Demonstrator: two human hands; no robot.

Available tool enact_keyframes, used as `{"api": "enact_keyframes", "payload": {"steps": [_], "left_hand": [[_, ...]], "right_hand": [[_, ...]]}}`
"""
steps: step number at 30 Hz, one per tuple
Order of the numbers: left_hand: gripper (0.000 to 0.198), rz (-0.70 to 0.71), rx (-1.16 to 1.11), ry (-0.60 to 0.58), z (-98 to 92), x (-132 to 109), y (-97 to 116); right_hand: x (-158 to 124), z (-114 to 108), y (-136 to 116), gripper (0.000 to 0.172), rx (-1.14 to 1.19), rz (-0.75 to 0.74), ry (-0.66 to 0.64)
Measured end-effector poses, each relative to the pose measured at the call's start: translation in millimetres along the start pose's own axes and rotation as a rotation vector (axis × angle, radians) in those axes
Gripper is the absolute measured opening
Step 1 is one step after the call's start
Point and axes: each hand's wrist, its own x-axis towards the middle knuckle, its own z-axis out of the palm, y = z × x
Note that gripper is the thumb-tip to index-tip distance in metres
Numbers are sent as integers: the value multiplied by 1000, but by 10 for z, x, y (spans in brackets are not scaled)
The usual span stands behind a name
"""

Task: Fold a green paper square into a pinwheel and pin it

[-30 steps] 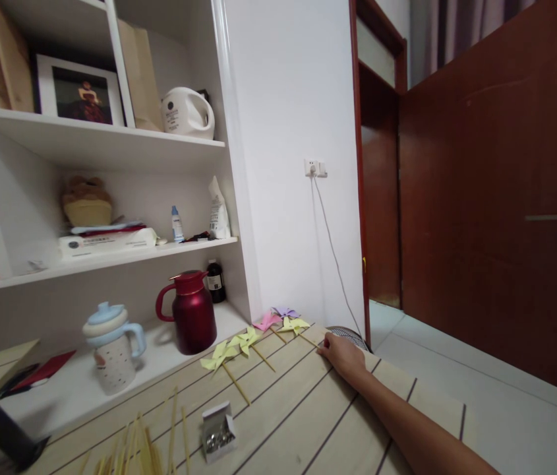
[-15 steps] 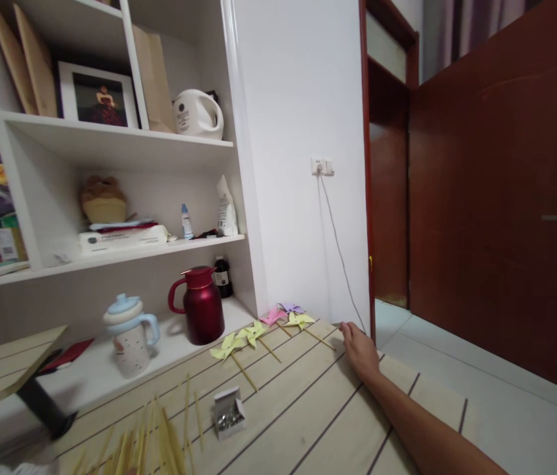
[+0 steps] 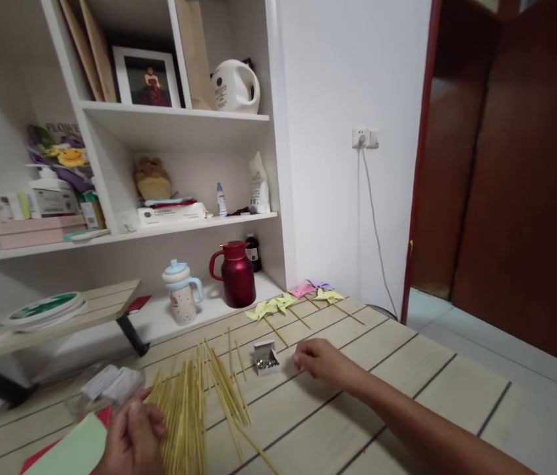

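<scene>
The small open box of pins (image 3: 265,358) is lying on the slatted wooden table (image 3: 407,376), just beside the fingertips of the right hand (image 3: 322,363). That hand is resting low over the boards with fingers loosely curled and gripping nothing, its forearm stretching in from the lower right. The left hand (image 3: 132,441) is touching the heap of thin bamboo sticks (image 3: 199,396) at the near edge, fingers bent, though I cannot tell whether it is pinching one.

Small open white box of silver pins (image 3: 265,360) sits upright, with a messy fanned-out pile of thin yellow sticks (image 3: 194,402) lying flat at its 8 o'clock.
</scene>
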Motion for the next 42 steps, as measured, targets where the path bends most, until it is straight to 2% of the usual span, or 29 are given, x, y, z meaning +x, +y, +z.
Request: {"api": "enact_keyframes", "payload": {"steps": [3, 5, 8, 12, 14, 18, 21, 23, 27, 32, 37, 42], "left_hand": [[26, 24, -35, -23, 24, -48, 38], [27, 34, -31, -27, 46, -54, 17], [31, 62, 17, -39, 83, -41, -73], [33, 95, 29, -27, 149, -45, -203], [33, 93, 32, -26, 183, -54, -242], [34, 82, 33, -35, 227, -41, -298], [34, 70, 49, -40, 228, 7, -350], [34, 54, 65, -32, 214, 48, -387], [31, 34, 72, -16, 191, 115, -451], [31, 24, 36, -11, 225, 151, -472], [31, -6, -39, -52, 230, 154, -441], [36, -22, -181, -68, 158, 154, -306]], "right_hand": [[-229, 178, -227, 33, 13, -61, -305], [-355, 282, -353, 32, -85, -109, -406], [-449, 465, -517, 24, -268, -147, -324], [-383, 684, -698, 19, -174, -200, -281], [-249, 734, -808, 8, -130, -235, -214], [254, 752, -1104, 31, -150, -256, -84], [744, 792, -1300, 23, -208, -239, -19], [1036, 857, -1362, 30, -258, -205, -8], [1412, 1039, -1322, 31, -335, -107, -21], [1581, 1208, -1173, 30, -357, -48, -40], [1561, 1260, -1055, 31, -332, -55, -57], [1335, 1318, -953, 30, -258, -81, -37]]}}
